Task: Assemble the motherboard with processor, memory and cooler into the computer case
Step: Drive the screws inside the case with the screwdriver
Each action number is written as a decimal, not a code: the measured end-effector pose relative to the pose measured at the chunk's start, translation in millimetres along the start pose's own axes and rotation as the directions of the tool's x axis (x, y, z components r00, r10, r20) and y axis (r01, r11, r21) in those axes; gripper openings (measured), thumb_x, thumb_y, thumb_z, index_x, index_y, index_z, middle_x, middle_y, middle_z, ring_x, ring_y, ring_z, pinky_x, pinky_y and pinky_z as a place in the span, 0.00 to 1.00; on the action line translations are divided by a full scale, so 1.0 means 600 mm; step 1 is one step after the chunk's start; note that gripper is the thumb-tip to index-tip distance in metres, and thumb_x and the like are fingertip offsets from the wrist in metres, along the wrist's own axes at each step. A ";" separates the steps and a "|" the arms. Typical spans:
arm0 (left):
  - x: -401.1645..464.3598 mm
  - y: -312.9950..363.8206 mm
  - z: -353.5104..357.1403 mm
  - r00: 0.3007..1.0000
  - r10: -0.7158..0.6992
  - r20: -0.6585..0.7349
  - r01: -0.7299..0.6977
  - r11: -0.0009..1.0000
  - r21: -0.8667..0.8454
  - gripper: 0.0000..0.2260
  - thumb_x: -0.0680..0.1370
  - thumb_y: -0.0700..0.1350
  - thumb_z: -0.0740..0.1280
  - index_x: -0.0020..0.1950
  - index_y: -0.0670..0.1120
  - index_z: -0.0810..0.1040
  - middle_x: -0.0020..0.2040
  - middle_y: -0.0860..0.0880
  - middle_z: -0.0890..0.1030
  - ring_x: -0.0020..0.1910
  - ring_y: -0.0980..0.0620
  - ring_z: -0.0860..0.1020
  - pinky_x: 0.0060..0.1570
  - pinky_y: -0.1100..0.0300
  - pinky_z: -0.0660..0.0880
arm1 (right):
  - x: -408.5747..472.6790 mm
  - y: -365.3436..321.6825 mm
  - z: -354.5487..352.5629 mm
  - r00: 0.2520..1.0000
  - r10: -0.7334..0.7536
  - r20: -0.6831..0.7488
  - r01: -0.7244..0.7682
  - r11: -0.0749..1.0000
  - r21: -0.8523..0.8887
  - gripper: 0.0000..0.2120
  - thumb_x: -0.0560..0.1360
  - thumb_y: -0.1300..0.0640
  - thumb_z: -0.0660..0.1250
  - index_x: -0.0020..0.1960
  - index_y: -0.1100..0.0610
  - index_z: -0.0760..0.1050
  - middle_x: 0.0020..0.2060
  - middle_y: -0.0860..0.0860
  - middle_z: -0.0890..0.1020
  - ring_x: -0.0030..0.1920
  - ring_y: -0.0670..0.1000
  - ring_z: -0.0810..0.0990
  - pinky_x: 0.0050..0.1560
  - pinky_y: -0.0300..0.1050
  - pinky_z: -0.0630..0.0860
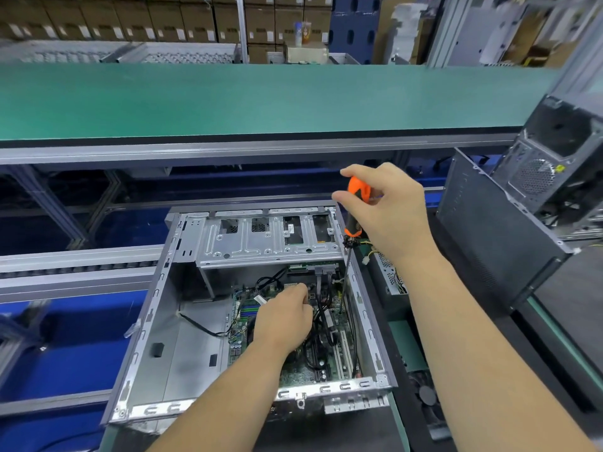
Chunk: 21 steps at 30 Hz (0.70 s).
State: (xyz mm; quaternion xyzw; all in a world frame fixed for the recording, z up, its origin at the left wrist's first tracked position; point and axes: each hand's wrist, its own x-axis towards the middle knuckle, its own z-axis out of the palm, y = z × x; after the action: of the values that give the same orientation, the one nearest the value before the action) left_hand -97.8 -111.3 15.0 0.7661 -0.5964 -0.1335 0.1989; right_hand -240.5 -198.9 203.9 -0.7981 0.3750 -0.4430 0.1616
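Note:
An open grey computer case [153, 321] lies on its side in front of me. The green motherboard [329, 363] sits inside it, crossed by black cables [321, 321]. My left hand [284, 318] reaches into the case with fingers curled down among the cables over the board; what it grips is hidden. My right hand [388, 210] holds an orange and black screwdriver [355, 207] upright above the case's right side. Its long shaft runs down to the board near the right wall. A silver drive cage [261, 239] spans the far end of the case.
A long green shelf [261, 99] runs across above the case. A black computer tower [509, 230] stands at the right, another case behind it. A black fan [425, 393] lies at the lower right. Blue conveyor surfaces and metal rails lie at the left.

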 end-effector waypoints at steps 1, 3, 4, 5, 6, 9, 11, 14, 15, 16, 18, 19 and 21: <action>0.000 -0.001 0.000 1.000 0.000 -0.002 0.000 1.000 -0.003 0.04 0.78 0.44 0.58 0.43 0.48 0.67 0.39 0.51 0.73 0.35 0.48 0.73 0.29 0.56 0.64 | 0.000 -0.001 -0.002 1.000 0.005 0.027 -0.005 1.000 0.011 0.15 0.76 0.54 0.74 0.63 0.53 0.81 0.45 0.50 0.78 0.47 0.49 0.76 0.55 0.51 0.78; 0.000 -0.001 0.000 1.000 0.005 -0.005 -0.005 1.000 -0.008 0.04 0.78 0.45 0.57 0.43 0.49 0.67 0.38 0.51 0.72 0.35 0.48 0.73 0.29 0.56 0.63 | -0.003 -0.004 -0.007 0.991 -0.006 0.134 -0.011 0.992 0.125 0.17 0.79 0.58 0.69 0.68 0.53 0.78 0.55 0.46 0.80 0.57 0.46 0.79 0.60 0.48 0.79; 0.000 -0.001 0.001 1.000 0.008 -0.006 -0.008 1.000 -0.007 0.05 0.78 0.45 0.57 0.43 0.49 0.67 0.38 0.51 0.72 0.35 0.48 0.73 0.29 0.56 0.63 | -0.006 -0.007 -0.008 0.984 -0.020 0.175 -0.012 0.984 0.177 0.18 0.80 0.60 0.68 0.69 0.53 0.77 0.57 0.46 0.81 0.59 0.46 0.79 0.59 0.47 0.79; 0.000 -0.001 0.001 1.000 0.009 -0.007 -0.009 1.000 -0.004 0.05 0.78 0.45 0.57 0.43 0.49 0.67 0.38 0.51 0.72 0.35 0.48 0.73 0.28 0.56 0.63 | -0.008 -0.009 -0.008 0.982 -0.039 0.182 0.004 0.982 0.187 0.18 0.80 0.61 0.67 0.69 0.53 0.77 0.55 0.47 0.82 0.57 0.48 0.81 0.56 0.47 0.80; 0.000 -0.001 0.001 1.000 0.008 -0.006 -0.008 1.000 -0.002 0.05 0.78 0.45 0.57 0.43 0.49 0.67 0.38 0.51 0.72 0.35 0.49 0.73 0.28 0.56 0.63 | -0.009 -0.010 -0.005 0.986 -0.055 0.156 0.030 0.987 0.157 0.17 0.79 0.61 0.69 0.68 0.53 0.78 0.51 0.50 0.83 0.52 0.50 0.81 0.53 0.49 0.80; 0.000 -0.002 0.000 1.000 -0.005 -0.006 0.005 1.000 -0.004 0.04 0.78 0.45 0.57 0.43 0.49 0.68 0.39 0.51 0.73 0.35 0.49 0.74 0.29 0.57 0.66 | -0.002 -0.006 -0.002 1.000 0.003 0.028 -0.003 1.000 0.001 0.16 0.76 0.53 0.74 0.63 0.52 0.81 0.42 0.53 0.78 0.44 0.51 0.76 0.51 0.53 0.78; 0.001 -0.002 0.000 1.000 -0.010 -0.009 0.010 1.000 -0.006 0.04 0.78 0.45 0.58 0.43 0.48 0.68 0.39 0.51 0.74 0.35 0.49 0.74 0.29 0.57 0.66 | 0.000 -0.003 -0.005 0.999 0.031 0.034 -0.031 0.999 -0.020 0.17 0.77 0.52 0.73 0.65 0.51 0.80 0.45 0.51 0.78 0.47 0.50 0.76 0.53 0.52 0.79; 0.002 0.000 0.001 1.000 -0.008 -0.006 0.008 1.000 -0.010 0.04 0.78 0.45 0.58 0.43 0.48 0.68 0.39 0.51 0.73 0.35 0.49 0.74 0.28 0.57 0.63 | -0.008 -0.001 -0.009 0.985 -0.002 0.171 -0.027 0.985 0.168 0.20 0.80 0.61 0.68 0.71 0.52 0.75 0.55 0.43 0.80 0.56 0.45 0.79 0.56 0.48 0.81; 0.002 0.000 0.001 1.000 -0.008 -0.004 0.008 1.000 -0.011 0.04 0.78 0.45 0.58 0.43 0.48 0.68 0.39 0.51 0.73 0.35 0.49 0.73 0.28 0.57 0.63 | -0.009 -0.001 -0.008 0.982 -0.019 0.190 -0.018 0.981 0.194 0.21 0.80 0.63 0.67 0.72 0.52 0.75 0.55 0.44 0.80 0.56 0.45 0.79 0.56 0.48 0.81; 0.002 0.000 0.000 1.000 -0.009 -0.002 0.009 1.000 -0.009 0.04 0.79 0.45 0.58 0.43 0.48 0.68 0.39 0.51 0.73 0.35 0.49 0.73 0.28 0.57 0.63 | -0.008 -0.001 -0.006 0.984 -0.036 0.172 0.005 0.985 0.175 0.21 0.79 0.63 0.68 0.71 0.52 0.75 0.52 0.46 0.81 0.53 0.46 0.80 0.55 0.49 0.81; 0.002 0.000 0.000 1.000 -0.016 -0.001 0.016 1.000 -0.006 0.04 0.79 0.45 0.58 0.44 0.48 0.68 0.40 0.51 0.74 0.36 0.49 0.74 0.29 0.57 0.64 | -0.005 0.002 0.001 0.998 -0.029 0.062 0.026 0.998 0.056 0.19 0.77 0.59 0.73 0.67 0.53 0.79 0.43 0.49 0.78 0.44 0.46 0.75 0.52 0.51 0.79; 0.002 0.001 -0.001 1.000 -0.021 -0.001 0.021 1.000 -0.003 0.04 0.79 0.45 0.58 0.45 0.48 0.69 0.40 0.52 0.74 0.36 0.48 0.74 0.30 0.57 0.64 | -0.003 0.003 0.002 1.000 0.001 0.002 -0.001 1.000 -0.004 0.19 0.75 0.56 0.75 0.65 0.52 0.80 0.42 0.50 0.76 0.43 0.48 0.74 0.51 0.52 0.78; 0.002 0.002 -0.002 1.000 -0.027 -0.002 0.027 1.000 0.003 0.04 0.79 0.44 0.57 0.45 0.48 0.69 0.41 0.52 0.74 0.37 0.48 0.74 0.30 0.56 0.63 | -0.002 0.004 0.001 0.999 0.030 -0.019 -0.030 1.000 -0.003 0.19 0.75 0.54 0.75 0.65 0.52 0.80 0.44 0.51 0.75 0.45 0.49 0.75 0.52 0.52 0.78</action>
State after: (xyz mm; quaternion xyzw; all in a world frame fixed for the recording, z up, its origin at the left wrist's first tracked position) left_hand -98.0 -112.4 16.9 0.7745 -0.5861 -0.1344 0.1965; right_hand -241.3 -199.9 201.4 -0.7885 0.3892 -0.4474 0.1633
